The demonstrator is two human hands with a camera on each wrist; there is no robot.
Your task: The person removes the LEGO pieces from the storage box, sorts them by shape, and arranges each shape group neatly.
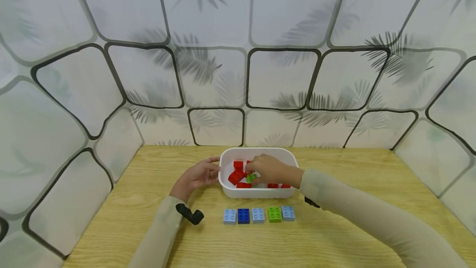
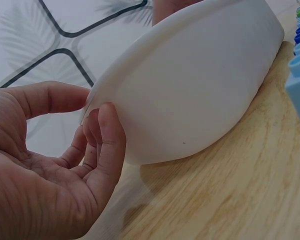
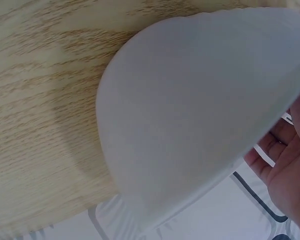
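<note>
A white plastic bin [image 1: 256, 193] stands on the table with several red toy bricks [image 1: 236, 175] inside. My left hand [image 1: 201, 175] holds the bin's left end, its fingers at the rim and outer wall in the left wrist view. Over the right side of the bin reaches my right hand [image 1: 269, 168], fingers down inside it. A green brick [image 1: 251, 178] shows between its fingertips and thumb. In the right wrist view, the bin's wall [image 3: 190, 110] hides much of that hand.
In front of the bin a row of bricks lies on the wooden table [image 1: 334, 235]: a light blue brick [image 1: 229, 216], a dark blue brick [image 1: 243, 216], another light blue brick [image 1: 258, 215], a lime green brick [image 1: 274, 214] and a light blue one at the right end. Patterned curtains surround the table.
</note>
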